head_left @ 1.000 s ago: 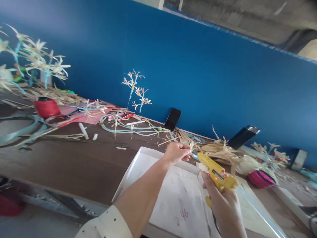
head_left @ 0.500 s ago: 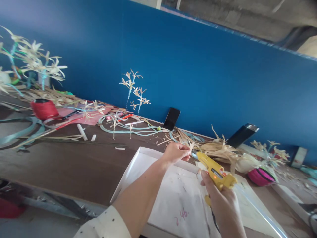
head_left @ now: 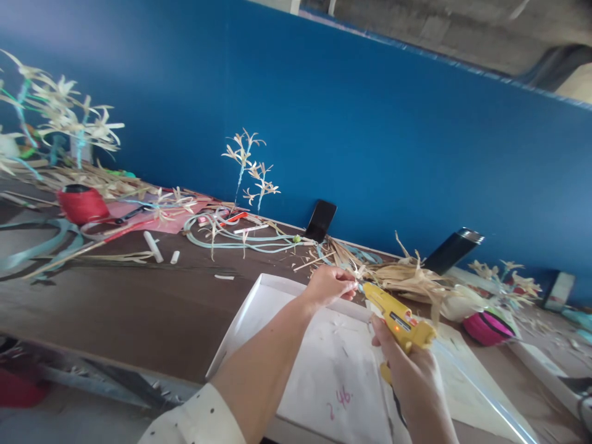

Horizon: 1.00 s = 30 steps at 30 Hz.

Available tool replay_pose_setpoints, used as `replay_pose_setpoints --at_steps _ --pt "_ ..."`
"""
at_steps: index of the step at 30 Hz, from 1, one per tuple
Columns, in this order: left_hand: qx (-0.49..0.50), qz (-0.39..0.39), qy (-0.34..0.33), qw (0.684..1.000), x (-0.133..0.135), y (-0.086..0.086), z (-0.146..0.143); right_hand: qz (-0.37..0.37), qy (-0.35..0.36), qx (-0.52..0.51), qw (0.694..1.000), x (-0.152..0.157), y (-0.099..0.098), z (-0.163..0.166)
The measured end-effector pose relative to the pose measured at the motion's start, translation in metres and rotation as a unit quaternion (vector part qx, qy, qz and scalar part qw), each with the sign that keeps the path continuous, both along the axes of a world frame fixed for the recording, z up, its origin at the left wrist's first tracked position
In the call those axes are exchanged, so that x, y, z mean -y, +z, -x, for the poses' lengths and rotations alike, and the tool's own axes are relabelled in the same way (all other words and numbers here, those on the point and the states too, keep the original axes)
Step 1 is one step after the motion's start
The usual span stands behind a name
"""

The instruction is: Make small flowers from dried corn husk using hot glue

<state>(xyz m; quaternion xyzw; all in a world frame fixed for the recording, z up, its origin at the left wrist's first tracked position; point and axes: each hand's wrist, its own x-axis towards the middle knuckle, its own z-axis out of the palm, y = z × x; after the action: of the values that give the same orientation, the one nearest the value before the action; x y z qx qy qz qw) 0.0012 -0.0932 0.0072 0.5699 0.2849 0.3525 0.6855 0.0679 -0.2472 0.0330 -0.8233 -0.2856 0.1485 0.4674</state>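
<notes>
My left hand is closed in a pinch on a small straw flower at the far edge of a white tray. My right hand grips a yellow glue gun, its nozzle pointing up-left and almost touching the flower at my left fingertips. Both hands hover over the tray, which holds paper with pink writing. A heap of dried straw leaves lies just behind the hands.
A brown table runs along a blue wall. A black phone and a dark flask lean on the wall. A red spool, blue-stemmed straw flowers, light-blue cords, white glue sticks and a pink pouch lie about.
The glue gun's nozzle has edged up and left, closer to the flower in my left fingers. The left hand has barely moved.
</notes>
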Motion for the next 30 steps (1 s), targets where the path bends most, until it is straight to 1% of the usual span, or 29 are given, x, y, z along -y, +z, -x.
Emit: replay_pose_setpoints --at_steps 8,21,30 --pt "-0.017 0.0 -0.002 1.0 0.0021 0.0043 0.0023 0.013 -0.003 0.016 1.0 -0.0004 0.0011 0.0037" --pt "-0.025 -0.013 -0.01 1.0 -0.0013 -0.0022 0.0016 0.039 0.015 0.033 0.999 0.0003 -0.0021 0.0003" --pt "-0.021 -0.015 -0.013 1.0 -0.0019 -0.0042 0.0007 0.011 0.016 0.057 0.998 0.0002 -0.0024 0.0011"
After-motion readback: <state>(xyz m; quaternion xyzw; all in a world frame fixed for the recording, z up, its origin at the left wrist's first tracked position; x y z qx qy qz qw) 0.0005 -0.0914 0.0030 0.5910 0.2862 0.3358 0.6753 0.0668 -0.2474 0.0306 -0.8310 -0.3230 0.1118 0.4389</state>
